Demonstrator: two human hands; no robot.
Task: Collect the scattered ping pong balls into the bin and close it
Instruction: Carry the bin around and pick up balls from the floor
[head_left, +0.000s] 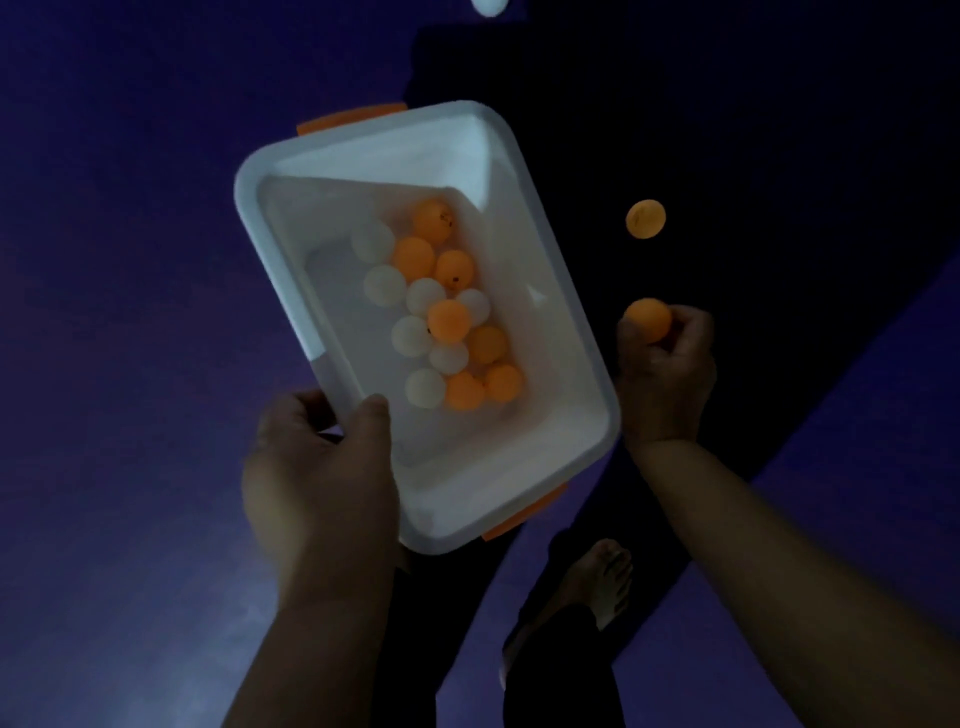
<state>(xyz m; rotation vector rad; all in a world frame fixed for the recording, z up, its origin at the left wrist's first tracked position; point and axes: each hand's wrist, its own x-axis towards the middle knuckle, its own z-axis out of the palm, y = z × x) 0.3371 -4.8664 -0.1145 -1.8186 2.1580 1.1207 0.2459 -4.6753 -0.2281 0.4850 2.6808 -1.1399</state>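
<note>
The white plastic bin (566, 332) with orange latches is held above the floor, open, no lid in view. Several orange and white ping pong balls lie inside it, bunched toward its middle. My left hand (322, 467) grips the bin's near left rim, thumb over the edge. My right hand (665, 364) is just right of the bin and holds an orange ball (648, 319) in its fingertips. Another orange ball (645, 219) lies on the dark floor beyond that hand. A white ball (489, 5) shows at the top edge.
The scene is dim. The floor is purple with a wide black band (753, 156) running under the bin. My bare foot (602, 582) and dark trouser leg stand at the bottom, below the bin.
</note>
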